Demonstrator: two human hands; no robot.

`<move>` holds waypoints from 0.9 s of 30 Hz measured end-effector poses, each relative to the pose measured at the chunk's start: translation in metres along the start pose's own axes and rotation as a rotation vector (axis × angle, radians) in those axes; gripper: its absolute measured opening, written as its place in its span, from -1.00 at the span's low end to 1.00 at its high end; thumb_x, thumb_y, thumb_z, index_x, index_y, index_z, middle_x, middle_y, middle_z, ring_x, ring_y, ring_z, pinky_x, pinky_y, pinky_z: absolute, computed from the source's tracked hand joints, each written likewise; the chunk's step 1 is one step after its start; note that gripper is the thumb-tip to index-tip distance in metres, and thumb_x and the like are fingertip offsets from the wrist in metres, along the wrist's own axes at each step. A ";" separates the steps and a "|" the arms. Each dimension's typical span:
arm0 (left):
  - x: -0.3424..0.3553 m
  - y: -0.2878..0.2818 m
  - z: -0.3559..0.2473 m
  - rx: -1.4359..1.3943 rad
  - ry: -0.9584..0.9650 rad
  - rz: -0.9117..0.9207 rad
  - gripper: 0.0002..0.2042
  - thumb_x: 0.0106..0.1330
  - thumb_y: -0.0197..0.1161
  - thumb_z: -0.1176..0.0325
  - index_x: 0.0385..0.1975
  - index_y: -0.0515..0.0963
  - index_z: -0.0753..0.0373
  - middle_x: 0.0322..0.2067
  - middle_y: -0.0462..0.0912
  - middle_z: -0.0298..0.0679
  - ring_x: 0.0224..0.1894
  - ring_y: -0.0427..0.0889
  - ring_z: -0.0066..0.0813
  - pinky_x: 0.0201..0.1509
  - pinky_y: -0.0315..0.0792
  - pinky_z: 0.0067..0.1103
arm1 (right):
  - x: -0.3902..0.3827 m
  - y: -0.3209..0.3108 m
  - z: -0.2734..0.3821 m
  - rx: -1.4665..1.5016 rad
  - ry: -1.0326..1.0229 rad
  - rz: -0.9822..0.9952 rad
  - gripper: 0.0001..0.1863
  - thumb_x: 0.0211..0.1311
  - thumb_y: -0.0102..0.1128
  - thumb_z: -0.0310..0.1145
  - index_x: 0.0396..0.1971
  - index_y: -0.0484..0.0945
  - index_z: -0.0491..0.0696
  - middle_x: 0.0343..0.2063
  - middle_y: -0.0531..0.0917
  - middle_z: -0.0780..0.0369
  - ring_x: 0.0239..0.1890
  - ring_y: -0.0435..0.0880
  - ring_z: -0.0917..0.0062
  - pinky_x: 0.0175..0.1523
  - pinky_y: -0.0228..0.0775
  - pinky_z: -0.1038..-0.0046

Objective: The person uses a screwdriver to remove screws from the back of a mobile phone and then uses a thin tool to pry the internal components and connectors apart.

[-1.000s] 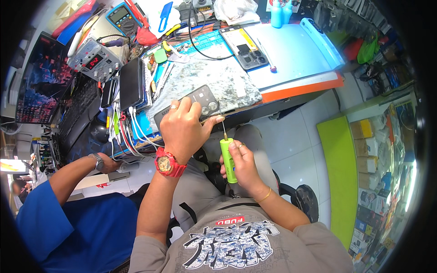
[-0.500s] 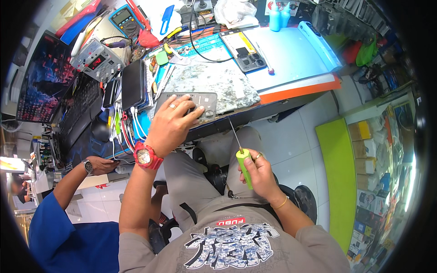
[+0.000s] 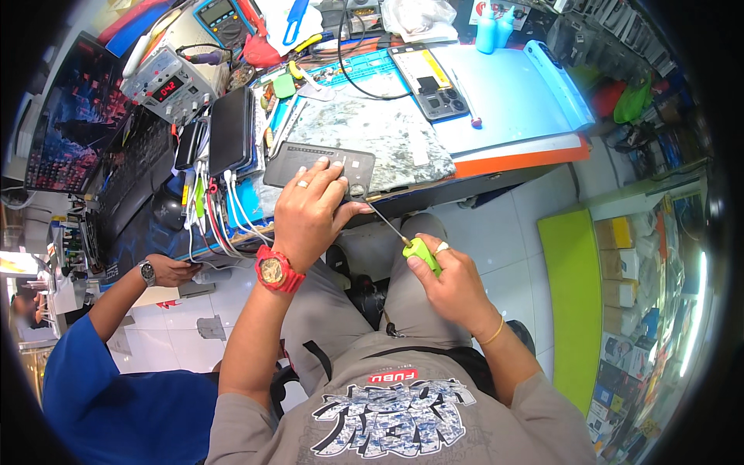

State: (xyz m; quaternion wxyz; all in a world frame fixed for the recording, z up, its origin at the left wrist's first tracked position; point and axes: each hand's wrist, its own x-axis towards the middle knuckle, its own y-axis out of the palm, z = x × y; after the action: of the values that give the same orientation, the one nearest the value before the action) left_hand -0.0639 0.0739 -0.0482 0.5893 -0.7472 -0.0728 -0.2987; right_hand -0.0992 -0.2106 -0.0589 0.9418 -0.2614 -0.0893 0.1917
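My left hand [image 3: 310, 213], with a red watch on its wrist, presses down on a dark flat device [image 3: 291, 163] that lies at the near edge of a grey speckled mat [image 3: 387, 132]. My right hand [image 3: 449, 283] grips a screwdriver with a green handle [image 3: 422, 254]. Its thin shaft slants up and left, and the tip sits at the device's near right corner, close to my left thumb. Both hands are over the front edge of the workbench [image 3: 527, 151], above my lap.
A blue mat [image 3: 511, 101], a multimeter [image 3: 221, 15], a bench power supply [image 3: 167, 81], a black slab [image 3: 231, 132], cables and small tools crowd the bench. A monitor [image 3: 66, 116] stands at left. A person in a blue shirt [image 3: 116, 403] sits to my left. Shelves of boxes [image 3: 620, 263] line the right.
My left hand laid the device flat on the mat's near edge. My right hand swung the screwdriver from upright to slanting, its tip now at the device's corner. The person at left shifted.
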 end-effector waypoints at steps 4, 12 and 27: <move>0.004 -0.004 0.004 0.001 0.030 0.018 -0.57 0.14 0.68 0.06 -0.18 0.78 0.27 0.05 0.85 -0.13 0.24 0.80 -0.06 0.32 0.66 -0.15 | 0.006 -0.005 -0.001 -0.025 0.016 0.055 -0.48 0.60 0.34 -0.13 0.19 0.66 -0.32 -0.09 0.81 -0.18 -0.07 0.81 -0.13 0.04 0.66 0.08; 0.008 -0.006 0.007 0.018 0.062 0.014 -0.58 0.09 0.68 0.04 -0.22 0.80 0.24 -0.01 0.87 -0.19 0.16 0.84 -0.10 0.19 0.71 -0.27 | 0.009 -0.008 0.005 -0.008 0.030 0.079 -0.49 0.60 0.34 -0.13 0.18 0.67 -0.32 -0.07 0.81 -0.18 -0.06 0.81 -0.13 0.06 0.66 0.09; 0.009 -0.007 0.005 0.026 0.066 0.008 -0.55 0.13 0.68 -0.02 -0.22 0.79 0.25 -0.02 0.86 -0.18 0.18 0.83 -0.10 0.18 0.70 -0.27 | 0.015 -0.023 0.006 -0.018 0.072 0.115 -0.49 0.62 0.31 -0.09 0.18 0.67 -0.28 -0.13 0.81 -0.16 -0.11 0.80 -0.12 0.01 0.64 0.08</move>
State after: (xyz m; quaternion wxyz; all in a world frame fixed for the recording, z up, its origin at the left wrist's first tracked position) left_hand -0.0577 0.0787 -0.0381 0.6020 -0.7296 -0.0541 -0.3200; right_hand -0.0803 -0.2200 -0.0406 0.9294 -0.2812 -0.0421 0.2354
